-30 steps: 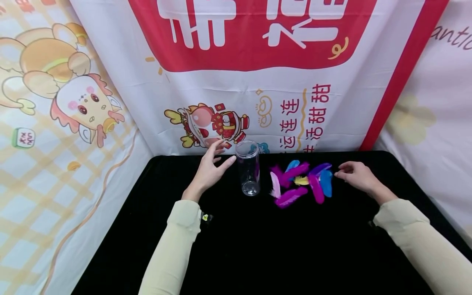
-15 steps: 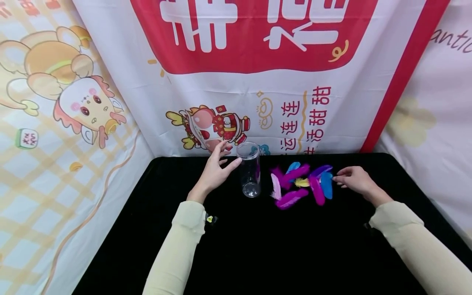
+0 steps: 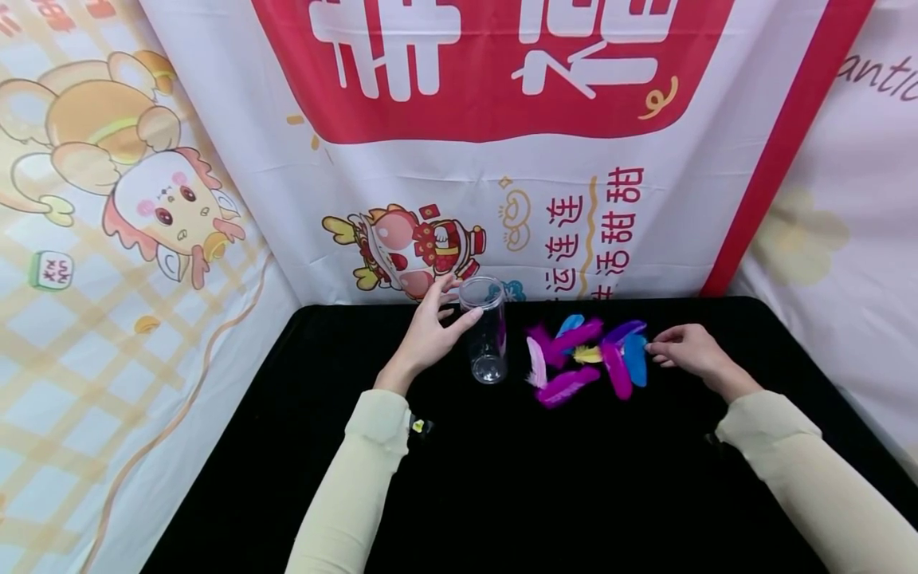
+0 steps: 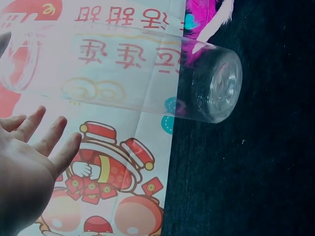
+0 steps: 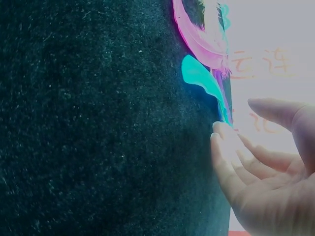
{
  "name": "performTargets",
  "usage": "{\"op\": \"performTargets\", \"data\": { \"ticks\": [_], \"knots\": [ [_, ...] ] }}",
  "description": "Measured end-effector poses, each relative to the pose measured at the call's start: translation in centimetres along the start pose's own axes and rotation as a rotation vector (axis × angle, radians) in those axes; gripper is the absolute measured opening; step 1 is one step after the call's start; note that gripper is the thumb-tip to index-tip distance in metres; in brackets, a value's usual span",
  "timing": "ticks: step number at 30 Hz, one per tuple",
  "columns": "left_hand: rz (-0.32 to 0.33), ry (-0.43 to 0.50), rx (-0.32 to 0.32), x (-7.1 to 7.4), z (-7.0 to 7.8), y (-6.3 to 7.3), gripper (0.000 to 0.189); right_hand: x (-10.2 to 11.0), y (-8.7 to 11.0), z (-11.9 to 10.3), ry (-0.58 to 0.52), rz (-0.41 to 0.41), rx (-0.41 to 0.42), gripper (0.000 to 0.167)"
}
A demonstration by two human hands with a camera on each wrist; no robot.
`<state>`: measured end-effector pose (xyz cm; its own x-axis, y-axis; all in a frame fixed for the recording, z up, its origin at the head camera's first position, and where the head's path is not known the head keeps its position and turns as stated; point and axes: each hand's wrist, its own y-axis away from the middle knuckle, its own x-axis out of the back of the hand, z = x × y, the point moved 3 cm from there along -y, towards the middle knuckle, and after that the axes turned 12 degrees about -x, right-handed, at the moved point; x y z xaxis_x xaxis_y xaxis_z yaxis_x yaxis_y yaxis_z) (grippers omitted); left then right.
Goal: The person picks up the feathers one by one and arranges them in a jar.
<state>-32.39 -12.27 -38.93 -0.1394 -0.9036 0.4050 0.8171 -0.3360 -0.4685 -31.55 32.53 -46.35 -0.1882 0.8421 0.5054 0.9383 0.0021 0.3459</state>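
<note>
A clear, tall jar stands upright near the back of the black table. My left hand is at its left side, thumb and fingers spread about its upper part; in the left wrist view the fingers are extended close to the jar's wall. Right of the jar lies a loose group of feathers: magenta, pale pink, yellow, purple and blue. My right hand is beside the blue feather, fingertips right at its edge, with the thumb apart from the fingers.
The black-covered table runs up to a white and red printed cloth directly behind the jar. Another printed cloth hangs along the left side, and a pale one along the right.
My left hand has moved rightward, closer to the jar. My right hand has shifted slightly left to the blue feather's edge. Jar and feathers keep their places.
</note>
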Motion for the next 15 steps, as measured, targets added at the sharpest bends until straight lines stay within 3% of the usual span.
{"op": "performTargets", "data": {
  "ticks": [15],
  "knots": [
    [-0.008,-0.022,0.007,-0.92,0.36,-0.25,0.084,-0.60,-0.27,0.15,-0.027,-0.005,-0.009,0.045]
  ]
}}
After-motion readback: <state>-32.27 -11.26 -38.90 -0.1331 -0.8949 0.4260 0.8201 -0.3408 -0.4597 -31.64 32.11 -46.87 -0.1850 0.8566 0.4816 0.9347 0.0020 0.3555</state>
